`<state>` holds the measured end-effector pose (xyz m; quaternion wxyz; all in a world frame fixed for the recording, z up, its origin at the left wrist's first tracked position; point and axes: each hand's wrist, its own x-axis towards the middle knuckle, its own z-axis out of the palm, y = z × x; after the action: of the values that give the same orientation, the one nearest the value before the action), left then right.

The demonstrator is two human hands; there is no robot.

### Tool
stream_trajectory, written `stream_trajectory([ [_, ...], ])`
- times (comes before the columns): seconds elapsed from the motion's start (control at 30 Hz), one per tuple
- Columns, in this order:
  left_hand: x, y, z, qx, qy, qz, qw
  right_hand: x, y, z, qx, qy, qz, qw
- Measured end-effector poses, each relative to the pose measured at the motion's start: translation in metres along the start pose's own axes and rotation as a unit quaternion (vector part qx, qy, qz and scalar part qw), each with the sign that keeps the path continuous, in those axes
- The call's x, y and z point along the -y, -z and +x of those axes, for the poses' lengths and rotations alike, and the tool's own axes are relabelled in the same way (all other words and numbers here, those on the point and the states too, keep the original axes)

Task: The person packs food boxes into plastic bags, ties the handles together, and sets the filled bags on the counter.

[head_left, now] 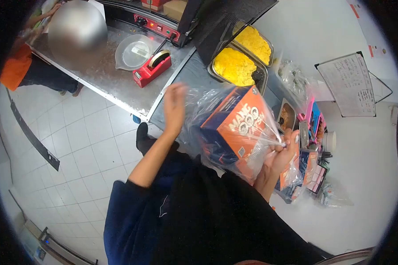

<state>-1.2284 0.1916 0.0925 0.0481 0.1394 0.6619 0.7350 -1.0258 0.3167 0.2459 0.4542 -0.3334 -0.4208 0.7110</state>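
Observation:
A clear plastic bag (192, 119) is drawn around an orange and navy printed box (247, 117), tilted in front of my body. Gathered plastic at the bag's right end is pinched in my right hand (286, 150), the film stretched tight toward it. My left hand (174, 104) is raised at the bag's left side, close to the loose film, its fingers smeared by motion. Just left of it, on the metal counter (124, 95), stands a red tape dispenser (152, 68) with a roll of tape.
Behind the bag sit metal trays of yellow food (234, 66). A round translucent lid (134, 52) lies by the dispenser. More wrapped boxes (307, 168) stand at right, below a whiteboard (349, 86). Another person in orange (15, 70) is at far left.

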Motion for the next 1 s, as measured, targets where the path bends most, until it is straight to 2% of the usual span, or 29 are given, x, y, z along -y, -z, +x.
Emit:
stream_trajectory([
  [0.03, 0.061, 0.025, -0.028, -0.034, 0.173, -0.042, 0.983, 0.003, -0.002, 0.002, 0.004, -0.007, 0.021, 1.0],
  [0.07, 0.108, 0.045, -0.055, -0.065, 0.341, -0.082, 0.934, 0.005, -0.003, 0.004, 0.006, -0.014, 0.043, 0.999],
  [0.1, 0.099, 0.049, -0.081, -0.002, 0.433, -0.106, 0.895, 0.007, -0.005, 0.007, 0.043, -0.022, 0.045, 0.998],
  [0.13, 0.088, 0.045, -0.1, 0.06, 0.519, -0.129, 0.843, 0.009, -0.014, 0.007, 0.023, -0.031, 0.036, 0.999],
  [0.2, 0.097, 0.029, -0.122, 0.25, 0.437, -0.157, 0.85, 0.011, -0.032, 0.007, -0.012, -0.052, 0.014, 0.998],
  [0.23, 0.1, 0.017, -0.13, 0.241, 0.439, -0.158, 0.851, 0.009, -0.026, 0.012, 0.065, -0.084, 0.067, 0.992],
  [0.33, 0.105, -0.005, -0.134, 0.223, 0.429, -0.186, 0.855, 0.003, -0.038, 0.013, 0.05, -0.066, 0.07, 0.994],
  [0.4, 0.113, 0.0, -0.117, 0.227, 0.393, -0.236, 0.859, 0.001, -0.034, 0.02, 0.094, -0.079, 0.095, 0.988],
  [0.43, 0.108, 0.008, -0.113, 0.15, 0.23, 0.022, 0.961, 0.0, -0.033, 0.024, 0.098, -0.083, 0.099, 0.987],
  [0.53, 0.065, 0.026, -0.092, 0.164, 0.106, 0.095, 0.976, -0.001, -0.021, 0.034, 0.131, -0.127, 0.155, 0.971],
  [0.57, 0.072, 0.023, -0.094, 0.168, 0.12, 0.08, 0.975, -0.002, -0.02, 0.035, 0.137, -0.138, 0.168, 0.967],
  [0.67, 0.089, 0.031, -0.099, 0.213, 0.074, 0.174, 0.959, -0.007, -0.022, 0.038, 0.118, -0.141, 0.171, 0.968],
  [0.77, 0.1, 0.036, -0.113, 0.266, 0.078, 0.305, 0.911, -0.011, -0.018, 0.04, 0.099, -0.132, 0.167, 0.972],
  [0.8, 0.084, 0.039, -0.111, 0.248, 0.103, 0.275, 0.923, -0.012, -0.017, 0.042, 0.098, -0.127, 0.168, 0.973],
  [0.87, 0.051, 0.038, -0.112, 0.217, 0.155, 0.211, 0.94, -0.009, -0.015, 0.045, 0.028, -0.092, 0.118, 0.988],
  [0.9, 0.045, 0.036, -0.114, 0.208, 0.272, 0.002, 0.939, -0.007, -0.014, 0.045, -0.009, -0.074, 0.093, 0.993],
  [1.0, 0.012, 0.013, -0.118, 0.097, 0.281, -0.054, 0.953, -0.003, -0.022, 0.042, -0.004, -0.084, 0.129, 0.988],
])
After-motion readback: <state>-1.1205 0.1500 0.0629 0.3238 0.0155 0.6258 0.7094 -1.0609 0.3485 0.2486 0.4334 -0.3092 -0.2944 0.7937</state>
